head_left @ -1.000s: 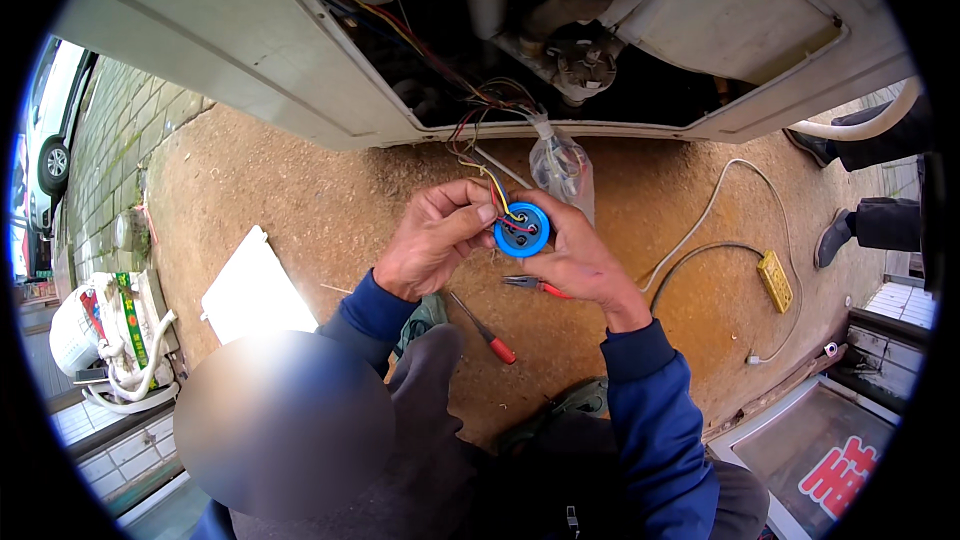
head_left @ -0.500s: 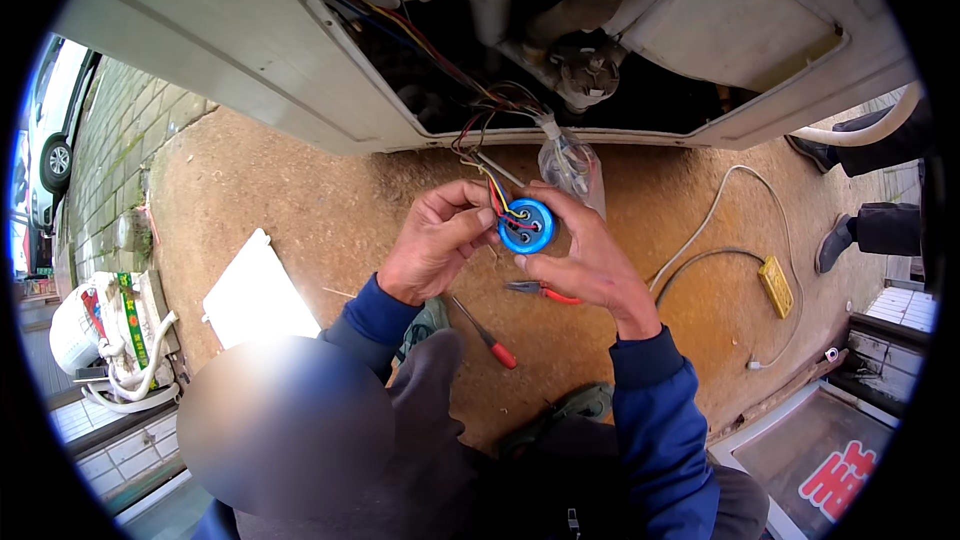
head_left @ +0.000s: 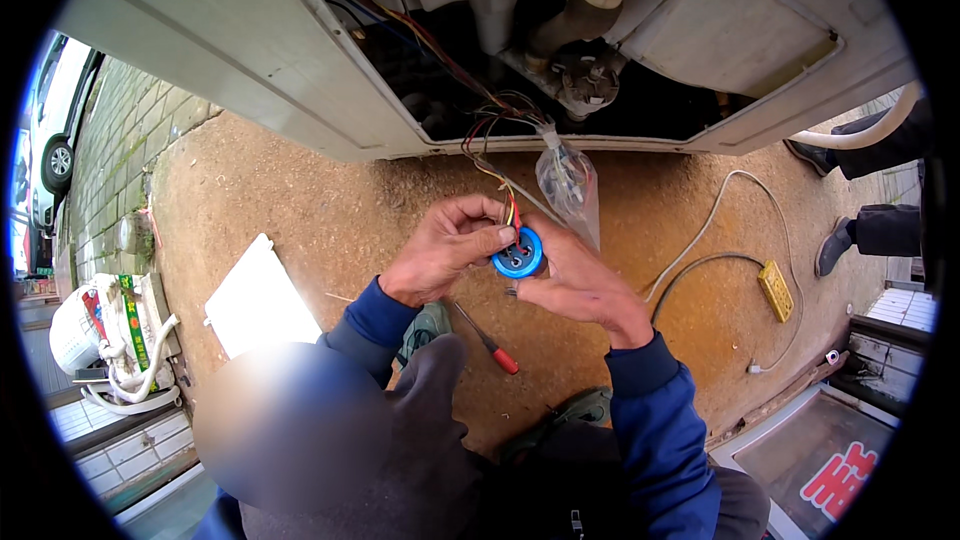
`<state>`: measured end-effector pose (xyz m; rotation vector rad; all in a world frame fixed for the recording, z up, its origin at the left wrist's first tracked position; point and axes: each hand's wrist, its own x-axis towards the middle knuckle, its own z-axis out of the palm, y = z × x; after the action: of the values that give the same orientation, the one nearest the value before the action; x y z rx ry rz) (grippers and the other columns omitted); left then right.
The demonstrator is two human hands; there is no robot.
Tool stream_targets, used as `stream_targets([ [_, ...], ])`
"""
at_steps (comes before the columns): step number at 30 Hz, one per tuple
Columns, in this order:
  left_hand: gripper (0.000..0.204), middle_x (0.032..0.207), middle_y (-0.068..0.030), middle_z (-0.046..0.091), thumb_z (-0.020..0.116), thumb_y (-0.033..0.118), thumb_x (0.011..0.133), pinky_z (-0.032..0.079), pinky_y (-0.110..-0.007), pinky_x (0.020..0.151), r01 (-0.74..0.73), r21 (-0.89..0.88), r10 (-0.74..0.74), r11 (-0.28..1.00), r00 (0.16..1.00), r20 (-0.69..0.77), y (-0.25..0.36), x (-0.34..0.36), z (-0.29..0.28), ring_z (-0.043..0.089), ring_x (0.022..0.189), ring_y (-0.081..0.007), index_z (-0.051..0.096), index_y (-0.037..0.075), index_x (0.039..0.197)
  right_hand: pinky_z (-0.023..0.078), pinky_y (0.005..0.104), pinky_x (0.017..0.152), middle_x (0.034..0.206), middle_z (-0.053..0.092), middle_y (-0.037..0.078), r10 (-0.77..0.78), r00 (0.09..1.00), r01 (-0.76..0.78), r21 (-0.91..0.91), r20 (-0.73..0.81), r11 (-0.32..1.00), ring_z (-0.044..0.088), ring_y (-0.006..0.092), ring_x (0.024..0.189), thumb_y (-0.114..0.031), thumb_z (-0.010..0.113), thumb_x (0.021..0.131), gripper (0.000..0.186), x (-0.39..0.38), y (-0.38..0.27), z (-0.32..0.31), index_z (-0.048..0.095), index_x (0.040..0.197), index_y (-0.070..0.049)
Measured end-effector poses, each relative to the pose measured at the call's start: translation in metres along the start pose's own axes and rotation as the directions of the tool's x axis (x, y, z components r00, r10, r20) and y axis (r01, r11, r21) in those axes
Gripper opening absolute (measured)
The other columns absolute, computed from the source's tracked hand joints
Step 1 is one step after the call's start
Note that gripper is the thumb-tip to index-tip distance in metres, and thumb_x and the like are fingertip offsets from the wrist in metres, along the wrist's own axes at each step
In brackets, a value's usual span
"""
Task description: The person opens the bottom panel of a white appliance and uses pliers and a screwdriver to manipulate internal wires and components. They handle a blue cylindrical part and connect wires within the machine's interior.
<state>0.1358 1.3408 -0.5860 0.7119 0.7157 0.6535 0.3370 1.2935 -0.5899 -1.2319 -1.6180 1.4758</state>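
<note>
My right hand (head_left: 580, 282) is closed around a round blue-rimmed part (head_left: 519, 255), which has a dark face with several metal terminals and looks like a capacitor. At its upper edge, my left hand (head_left: 445, 245) pinches red and yellow wires (head_left: 511, 202) between thumb and fingers. Whether the wire ends are fixed to the terminals is hard to tell. The wires run up to a bundle (head_left: 500, 112) in the opening of a white appliance (head_left: 375, 110). A clear plastic bag (head_left: 570, 185) with wires inside hangs from that bundle, just beyond my right hand.
A red-handled screwdriver (head_left: 492, 345) lies on the ground near my shoe. Left of it is a white panel (head_left: 262, 298). A yellow power strip (head_left: 774, 290) with cables lies at right, near another person's shoe (head_left: 834, 246). A white helmet (head_left: 75, 330) is far left.
The blue-rimmed part has shifted slightly down and left in my right hand. Wires that crossed its face are now gathered at its upper edge. My right hand now mostly covers the red-handled pliers.
</note>
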Motion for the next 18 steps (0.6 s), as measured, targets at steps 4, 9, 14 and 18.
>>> stream_targets([
  [4,0.013,0.096,-0.003,0.071,0.074,0.006,0.092,0.055,-0.022,0.076,-0.019,0.001,0.019,1.0,0.999,0.047,-0.007,0.001,-0.01,0.067,0.085,-0.0088,0.067,0.002,0.103,0.05,0.0359,0.082,0.098,0.062,0.015,0.085,0.996,-0.085,0.048,0.006,0.995,0.062,0.0216,0.091,-0.021,0.074,0.077,0.047,-0.003,-0.008,-0.001,0.057,0.115,0.001],
  [9,0.012,0.089,-0.0016,0.068,0.076,0.007,0.091,0.053,-0.023,0.071,-0.077,0.369,0.108,0.926,0.992,-0.064,-0.015,0.003,-0.009,0.064,0.076,-0.0072,0.066,0.001,0.092,0.052,0.0362,0.082,0.1,0.067,0.014,0.069,0.984,-0.043,0.152,-0.167,0.987,0.065,0.0218,0.091,-0.029,0.079,0.083,0.051,-0.001,-0.023,-0.004,0.062,0.119,0.001],
  [14,0.019,0.091,-0.0038,0.065,0.08,0.009,0.086,0.051,-0.024,0.07,-0.09,0.674,0.221,0.733,0.969,-0.112,-0.015,0.001,0.001,0.06,0.078,-0.0082,0.063,0.0,0.083,0.052,0.0359,0.073,0.089,0.069,0.013,0.036,0.963,-0.019,0.067,-0.266,0.998,0.065,0.0204,0.08,-0.029,0.075,0.09,0.036,0.006,-0.005,0.0,0.069,0.107,0.002],
  [18,0.015,0.1,-0.0078,0.067,0.077,0.006,0.086,0.052,-0.029,0.081,-0.277,0.615,0.343,0.738,0.939,0.012,-0.019,-0.002,-0.016,0.063,0.093,-0.0127,0.062,0.001,0.088,0.05,0.0356,0.069,0.086,0.068,0.014,0.198,0.975,-0.191,0.078,-0.098,0.979,0.064,0.0209,0.075,-0.026,0.072,0.09,0.032,0.002,-0.001,-0.012,0.07,0.105,0.002],
])
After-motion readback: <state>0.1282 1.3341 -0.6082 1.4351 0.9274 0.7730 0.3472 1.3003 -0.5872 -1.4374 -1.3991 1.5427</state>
